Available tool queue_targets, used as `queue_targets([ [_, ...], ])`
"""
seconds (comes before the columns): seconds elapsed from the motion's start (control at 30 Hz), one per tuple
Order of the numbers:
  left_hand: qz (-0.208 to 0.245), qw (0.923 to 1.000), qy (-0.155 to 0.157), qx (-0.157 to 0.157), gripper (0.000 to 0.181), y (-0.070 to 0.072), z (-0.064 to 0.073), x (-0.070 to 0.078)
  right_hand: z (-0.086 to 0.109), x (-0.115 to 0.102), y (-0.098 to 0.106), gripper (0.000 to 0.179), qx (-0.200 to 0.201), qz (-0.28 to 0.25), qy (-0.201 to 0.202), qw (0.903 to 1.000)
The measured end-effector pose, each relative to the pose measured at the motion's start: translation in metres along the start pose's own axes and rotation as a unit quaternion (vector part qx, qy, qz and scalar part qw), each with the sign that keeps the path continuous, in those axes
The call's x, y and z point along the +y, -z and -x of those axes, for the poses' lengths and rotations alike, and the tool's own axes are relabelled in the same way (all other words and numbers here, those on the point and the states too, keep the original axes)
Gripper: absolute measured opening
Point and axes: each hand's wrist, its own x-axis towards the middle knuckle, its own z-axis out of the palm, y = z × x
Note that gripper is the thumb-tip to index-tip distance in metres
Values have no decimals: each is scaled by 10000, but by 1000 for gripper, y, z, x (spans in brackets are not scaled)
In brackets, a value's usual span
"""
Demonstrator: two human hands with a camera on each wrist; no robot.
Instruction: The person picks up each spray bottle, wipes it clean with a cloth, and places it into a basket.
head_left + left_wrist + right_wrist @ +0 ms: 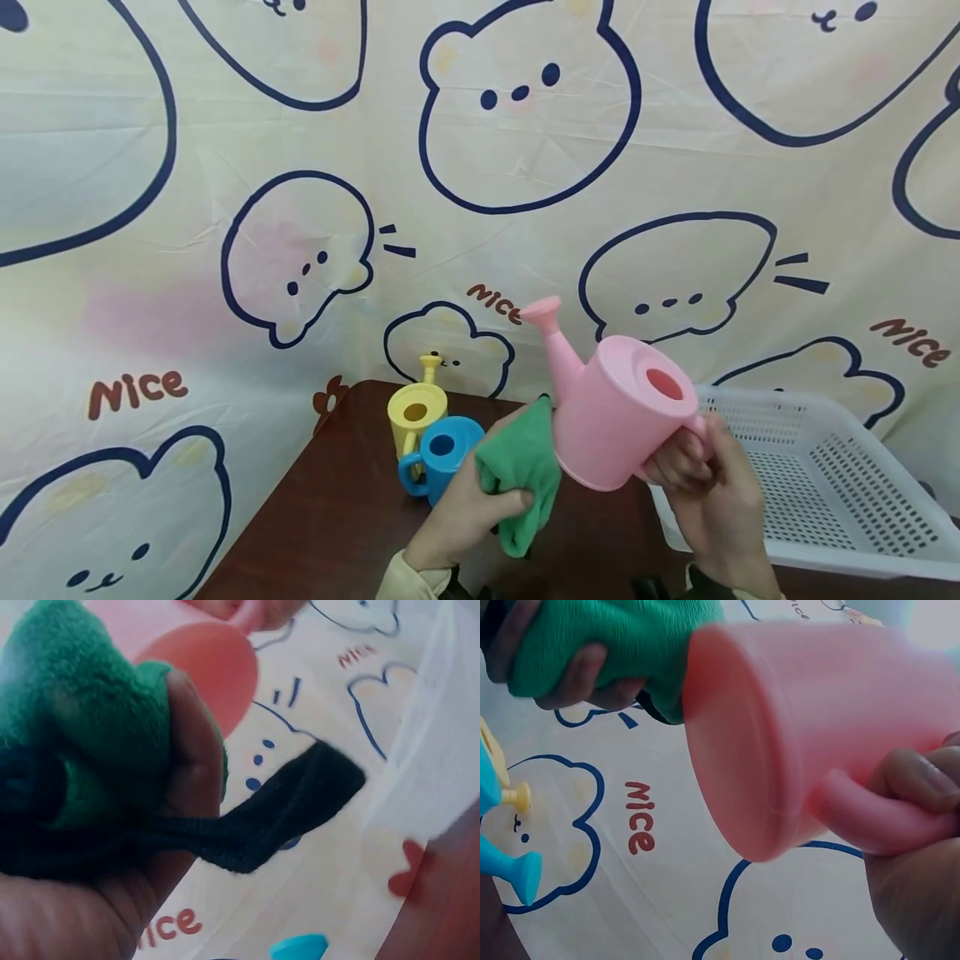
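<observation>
A pink watering can (618, 417) is held up above the table, tilted, its spout pointing up and left. My right hand (708, 487) grips it by the handle, fingers curled round it in the right wrist view (922, 817). In my left hand (468, 508) is a bunched green cloth (521, 475), gripped between thumb and fingers. The cloth is right at the can's lower side, overlapping it in the right wrist view. A dark strap (292, 810) crosses the left palm in the left wrist view.
A yellow watering can (405, 417) and a blue watering can (450, 446) stand on the dark table (315, 500) left of my hands. At the right is a white perforated basket (825, 483). A patterned cloth (525, 167) hangs behind the table.
</observation>
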Motion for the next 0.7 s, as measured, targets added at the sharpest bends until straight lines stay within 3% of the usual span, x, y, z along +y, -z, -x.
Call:
queue_targets([
  [0.13, 512, 9982, -25, -317, 37, 4, 3, -3, 2, -2, 5, 48, -177, -314, 29, 9993],
  [0.27, 965, 9929, -225, -663, 26, 6, 2, -6, 4, -4, 9, 48, -180, -288, 56, 9994],
  [0.47, 1657, 9746, -476, -1431, 32, 9, 1, -10, 7, -8, 17, 48, -225, -250, -115, 9994],
  [0.63, 2084, 9591, -543, -1835, 4, 10, 2, -13, 8, -11, 21, 49, -187, -315, -366, 9987],
  [0.7, 2260, 9507, -692, -2006, 8, 11, 1, -15, 8, -12, 22, 50, -131, -345, -472, 9982],
])
